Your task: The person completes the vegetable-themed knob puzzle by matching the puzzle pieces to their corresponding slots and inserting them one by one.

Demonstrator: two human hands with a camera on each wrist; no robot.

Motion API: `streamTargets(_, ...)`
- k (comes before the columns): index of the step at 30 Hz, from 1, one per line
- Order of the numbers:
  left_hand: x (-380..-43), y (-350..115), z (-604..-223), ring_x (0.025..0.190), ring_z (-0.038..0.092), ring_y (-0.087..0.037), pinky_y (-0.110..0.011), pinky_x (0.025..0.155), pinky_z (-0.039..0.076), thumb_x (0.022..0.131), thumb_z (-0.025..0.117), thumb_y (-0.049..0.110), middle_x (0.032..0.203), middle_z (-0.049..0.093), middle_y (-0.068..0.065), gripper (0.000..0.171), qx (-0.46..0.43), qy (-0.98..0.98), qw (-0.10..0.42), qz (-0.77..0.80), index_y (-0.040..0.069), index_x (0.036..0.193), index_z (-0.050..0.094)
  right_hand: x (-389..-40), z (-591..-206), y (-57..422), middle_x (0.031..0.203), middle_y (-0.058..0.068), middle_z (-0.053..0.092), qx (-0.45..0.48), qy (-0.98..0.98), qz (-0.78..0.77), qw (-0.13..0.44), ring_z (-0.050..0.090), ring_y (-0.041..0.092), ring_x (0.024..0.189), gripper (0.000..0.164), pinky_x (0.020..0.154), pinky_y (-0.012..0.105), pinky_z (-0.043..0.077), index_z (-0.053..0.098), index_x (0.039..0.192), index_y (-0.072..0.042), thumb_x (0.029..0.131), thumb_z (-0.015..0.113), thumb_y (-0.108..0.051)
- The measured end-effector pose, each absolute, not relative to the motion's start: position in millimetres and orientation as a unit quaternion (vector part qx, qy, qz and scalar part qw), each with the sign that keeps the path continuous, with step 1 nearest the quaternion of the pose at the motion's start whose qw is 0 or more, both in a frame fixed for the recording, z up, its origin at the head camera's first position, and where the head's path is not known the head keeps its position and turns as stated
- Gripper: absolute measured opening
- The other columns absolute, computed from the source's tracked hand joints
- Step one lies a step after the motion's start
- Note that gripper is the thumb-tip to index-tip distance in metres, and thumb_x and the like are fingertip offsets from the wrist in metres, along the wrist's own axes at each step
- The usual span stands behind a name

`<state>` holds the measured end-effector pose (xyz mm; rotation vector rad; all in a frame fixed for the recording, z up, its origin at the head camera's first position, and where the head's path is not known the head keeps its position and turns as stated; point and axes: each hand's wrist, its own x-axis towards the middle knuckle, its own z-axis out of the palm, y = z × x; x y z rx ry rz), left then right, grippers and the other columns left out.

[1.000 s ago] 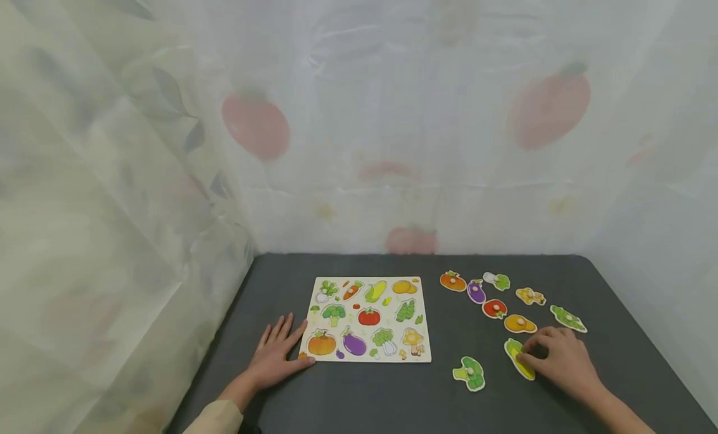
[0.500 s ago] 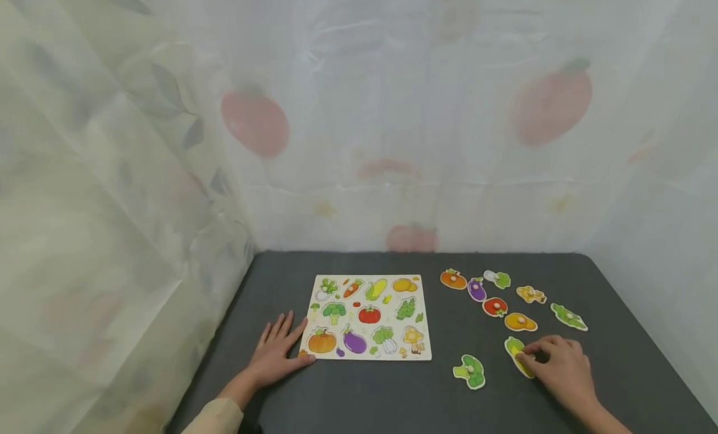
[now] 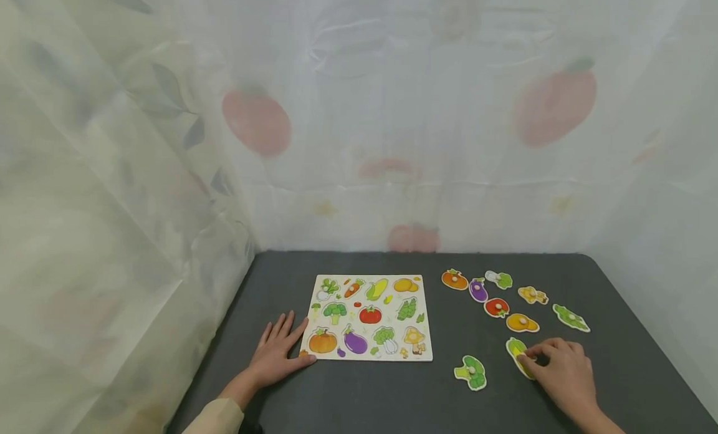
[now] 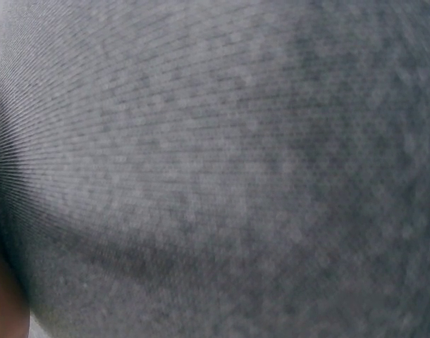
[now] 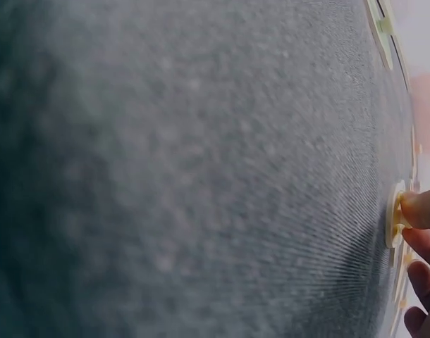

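Observation:
A white vegetable puzzle board (image 3: 391,325) lies flat on the dark table, with colored vegetable pictures across it. My left hand (image 3: 273,356) rests beside its left edge, fingers spread, thumb at the lower left corner. To the right, my right hand (image 3: 565,373) pinches the knob of the corn puzzle piece (image 3: 514,348) between thumb and index finger; part of the piece is covered by the fingers. In the right wrist view, the thumb and index finger (image 5: 421,211) meet at the knob of that piece (image 5: 392,218), seen edge-on. The left wrist view shows mostly blurred dark cloth.
A broccoli piece (image 3: 474,373) lies left of the corn. Beyond it are potato (image 3: 516,323), tomato (image 3: 493,307), eggplant (image 3: 478,290), pumpkin (image 3: 449,280), cabbage (image 3: 505,280), mushroom (image 3: 527,294) and pea (image 3: 571,318) pieces. Printed curtains (image 3: 348,110) surround the dark table (image 3: 392,396).
My right hand has shifted slightly, its wrist drawing in toward the left, while its fingertips stay at the corn piece. The left hand and board keep their places.

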<state>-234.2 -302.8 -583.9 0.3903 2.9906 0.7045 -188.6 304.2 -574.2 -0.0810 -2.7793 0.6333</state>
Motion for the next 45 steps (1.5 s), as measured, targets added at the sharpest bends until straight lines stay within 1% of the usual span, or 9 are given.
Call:
streamTargets(8, -236, -301, -579, 0.155, 0.005, -0.042, -0.064, 0.121, 0.000, 0.087, 0.062, 0.074, 0.169, 0.012, -0.017, 0.098, 0.113, 0.973, 0.057, 0.193, 0.023, 0.164, 0.029, -190, -577, 302, 0.096, 0.009, 0.065, -0.017, -0.957, 0.235, 0.168, 0.049, 0.042, 0.103, 0.022, 0.081, 0.065, 0.036, 0.078, 0.078, -0.018, 0.080, 0.088, -0.037)
streamTargets(13, -234, -302, -582, 0.153, 0.010, -0.046, -0.066, 0.119, 0.002, 0.087, 0.067, 0.068, 0.167, 0.019, -0.023, 0.095, 0.126, 0.969, 0.026, 0.211, 0.020, 0.162, 0.035, -193, -577, 300, 0.095, 0.006, 0.066, 0.005, -0.952, 0.245, 0.182, 0.047, 0.040, 0.105, 0.010, 0.080, 0.064, 0.034, 0.079, 0.079, -0.020, 0.079, 0.088, -0.025)
streamTargets(19, -233, -303, -586, 0.154, 0.009, -0.045, -0.066, 0.119, 0.000, 0.087, 0.067, 0.068, 0.167, 0.018, -0.023, 0.094, 0.134, 0.965, 0.014, 0.224, 0.021, 0.162, 0.035, -197, -578, 300, 0.098, 0.005, 0.066, 0.034, -0.950, 0.251, 0.183, 0.045, 0.042, 0.109, 0.012, 0.083, 0.065, 0.032, 0.080, 0.081, -0.021, 0.077, 0.089, -0.015)
streamTargets(22, -233, -304, -588, 0.155, 0.007, -0.043, -0.065, 0.120, -0.001, 0.087, 0.064, 0.071, 0.168, 0.017, -0.021, 0.096, 0.132, 0.966, 0.015, 0.222, 0.023, 0.163, 0.033, -197, -579, 301, 0.101, 0.008, 0.067, 0.035, -0.951, 0.254, 0.170, 0.044, 0.043, 0.111, 0.012, 0.085, 0.066, 0.031, 0.080, 0.082, -0.021, 0.077, 0.089, -0.016)
streamTargets(25, -234, -304, -588, 0.154, 0.008, -0.044, -0.065, 0.120, -0.001, 0.087, 0.065, 0.071, 0.168, 0.017, -0.021, 0.096, 0.130, 0.966, 0.017, 0.222, 0.022, 0.163, 0.034, -197, -579, 301, 0.103, 0.012, 0.067, 0.017, -0.955, 0.254, 0.153, 0.044, 0.046, 0.113, 0.011, 0.086, 0.068, 0.030, 0.079, 0.084, -0.019, 0.079, 0.088, -0.024)
streamTargets(29, -234, -303, -584, 0.154, 0.010, -0.045, -0.065, 0.119, 0.001, 0.086, 0.068, 0.069, 0.167, 0.019, -0.023, 0.095, 0.128, 0.967, 0.018, 0.220, 0.021, 0.162, 0.036, -196, -578, 300, 0.106, 0.017, 0.066, -0.008, -0.957, 0.252, 0.144, 0.043, 0.048, 0.113, 0.018, 0.088, 0.069, 0.030, 0.078, 0.082, -0.017, 0.080, 0.088, -0.032)
streamTargets(33, -234, -303, -583, 0.154, 0.009, -0.046, -0.065, 0.119, 0.000, 0.087, 0.067, 0.068, 0.167, 0.018, -0.023, 0.095, 0.128, 0.967, 0.020, 0.217, 0.020, 0.162, 0.035, -196, -576, 297, 0.104, 0.017, 0.067, -0.008, -0.956, 0.247, 0.156, 0.045, 0.047, 0.111, 0.016, 0.087, 0.069, 0.031, 0.077, 0.078, -0.017, 0.079, 0.089, -0.028)
streamTargets(37, -233, -302, -582, 0.154, 0.009, -0.045, -0.065, 0.120, 0.000, 0.087, 0.068, 0.068, 0.167, 0.019, -0.023, 0.095, 0.128, 0.967, 0.020, 0.219, 0.021, 0.162, 0.035, -197, -576, 294, 0.100, 0.013, 0.066, 0.004, -0.954, 0.249, 0.167, 0.045, 0.046, 0.109, 0.015, 0.085, 0.068, 0.032, 0.076, 0.077, -0.017, 0.078, 0.089, -0.024)
streamTargets(45, -235, -303, -584, 0.154, 0.009, -0.045, -0.065, 0.120, -0.001, 0.087, 0.066, 0.070, 0.167, 0.018, -0.022, 0.096, 0.130, 0.967, 0.019, 0.218, 0.020, 0.162, 0.035, -196, -579, 295, 0.101, 0.013, 0.066, -0.003, -0.955, 0.257, 0.150, 0.044, 0.046, 0.111, 0.013, 0.086, 0.068, 0.031, 0.078, 0.081, -0.016, 0.079, 0.089, -0.023)
